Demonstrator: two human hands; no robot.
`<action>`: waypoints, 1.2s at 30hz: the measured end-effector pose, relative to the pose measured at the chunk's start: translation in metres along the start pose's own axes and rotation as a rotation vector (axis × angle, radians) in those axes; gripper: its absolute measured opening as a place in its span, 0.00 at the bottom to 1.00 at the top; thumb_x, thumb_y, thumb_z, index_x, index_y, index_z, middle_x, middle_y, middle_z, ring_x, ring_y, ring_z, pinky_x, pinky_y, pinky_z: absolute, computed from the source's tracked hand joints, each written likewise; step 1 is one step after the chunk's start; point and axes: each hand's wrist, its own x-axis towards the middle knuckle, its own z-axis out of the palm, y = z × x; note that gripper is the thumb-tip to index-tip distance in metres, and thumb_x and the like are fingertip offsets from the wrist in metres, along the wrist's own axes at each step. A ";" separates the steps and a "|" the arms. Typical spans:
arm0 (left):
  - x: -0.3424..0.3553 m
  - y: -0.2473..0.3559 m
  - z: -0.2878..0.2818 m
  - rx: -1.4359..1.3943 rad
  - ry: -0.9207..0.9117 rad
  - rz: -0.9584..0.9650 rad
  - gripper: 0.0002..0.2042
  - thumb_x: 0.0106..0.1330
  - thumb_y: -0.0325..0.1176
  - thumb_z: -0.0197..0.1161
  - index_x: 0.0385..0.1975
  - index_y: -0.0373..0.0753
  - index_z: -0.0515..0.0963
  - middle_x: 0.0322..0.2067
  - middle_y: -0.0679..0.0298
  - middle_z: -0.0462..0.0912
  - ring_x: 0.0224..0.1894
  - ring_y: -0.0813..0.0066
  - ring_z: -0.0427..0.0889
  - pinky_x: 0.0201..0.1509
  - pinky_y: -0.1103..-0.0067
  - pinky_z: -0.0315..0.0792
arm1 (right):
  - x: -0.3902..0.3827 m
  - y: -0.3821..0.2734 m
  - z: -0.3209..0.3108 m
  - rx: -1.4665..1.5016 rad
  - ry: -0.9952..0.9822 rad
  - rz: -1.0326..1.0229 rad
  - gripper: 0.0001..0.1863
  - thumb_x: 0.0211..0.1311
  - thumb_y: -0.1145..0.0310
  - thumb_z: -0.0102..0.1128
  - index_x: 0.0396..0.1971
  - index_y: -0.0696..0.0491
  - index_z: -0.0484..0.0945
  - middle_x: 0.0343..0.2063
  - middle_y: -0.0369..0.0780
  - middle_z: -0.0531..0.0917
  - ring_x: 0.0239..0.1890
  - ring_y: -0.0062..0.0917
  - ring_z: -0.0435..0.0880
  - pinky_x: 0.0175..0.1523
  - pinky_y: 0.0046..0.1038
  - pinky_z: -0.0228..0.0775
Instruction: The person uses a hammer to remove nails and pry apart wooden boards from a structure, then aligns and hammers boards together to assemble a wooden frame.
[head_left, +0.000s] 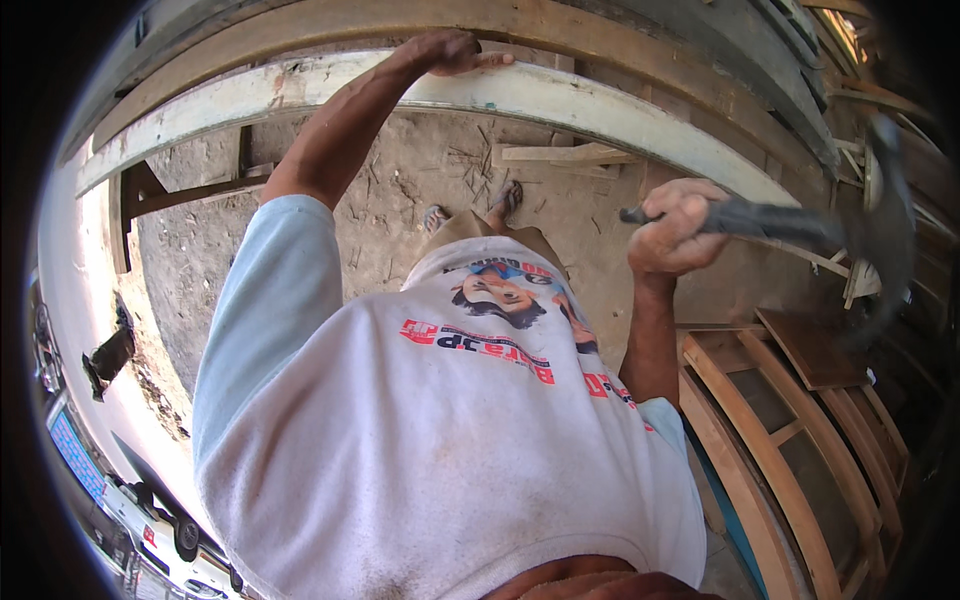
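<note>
My left hand (455,52) is on the long, pale, white-painted wooden board (560,98) that crosses in front of me. Its thumb lies along the board's upper edge while the other fingers bend over and are partly hidden. Out to the right, my right hand (683,228) is closed round the black handle of a hammer (775,222). The hammer is held sideways in the air, and its head, at the far right, is smeared by motion. Its tail end pokes out to the left of my fist.
A bare brown timber (620,45) runs just beyond the white board. Short wood offcuts (565,155) lie on the dirt floor (390,190). Wooden frames (765,430) stand at the lower right. A white vehicle (165,540) shows outside at the lower left.
</note>
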 end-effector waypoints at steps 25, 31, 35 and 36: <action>-0.035 0.019 -0.009 0.158 -0.009 0.028 0.51 0.44 0.83 0.64 0.49 0.34 0.81 0.46 0.49 0.85 0.54 0.47 0.83 0.57 0.55 0.75 | -0.119 0.041 -0.053 0.137 0.005 1.145 0.19 0.76 0.52 0.58 0.35 0.53 0.68 0.21 0.32 0.68 0.17 0.17 0.70 0.21 0.24 0.68; -0.086 0.034 0.033 0.246 0.389 0.134 0.37 0.50 0.65 0.76 0.49 0.40 0.77 0.43 0.56 0.81 0.53 0.53 0.81 0.58 0.59 0.71 | -0.129 0.036 -0.057 0.229 0.158 1.211 0.17 0.75 0.52 0.59 0.34 0.49 0.68 0.21 0.30 0.68 0.18 0.16 0.69 0.22 0.22 0.66; -0.102 0.036 0.040 0.277 0.400 0.190 0.34 0.49 0.52 0.80 0.54 0.42 0.75 0.50 0.58 0.79 0.59 0.57 0.76 0.63 0.63 0.67 | -0.137 0.033 -0.057 0.327 0.248 1.272 0.17 0.75 0.53 0.59 0.34 0.49 0.67 0.21 0.30 0.67 0.17 0.16 0.68 0.21 0.22 0.66; -0.104 0.037 0.039 0.272 0.390 0.188 0.34 0.50 0.49 0.79 0.56 0.43 0.75 0.51 0.58 0.80 0.58 0.58 0.76 0.63 0.63 0.67 | -0.137 0.032 -0.056 0.342 0.253 1.275 0.17 0.75 0.54 0.59 0.33 0.49 0.67 0.21 0.30 0.67 0.17 0.15 0.68 0.21 0.22 0.66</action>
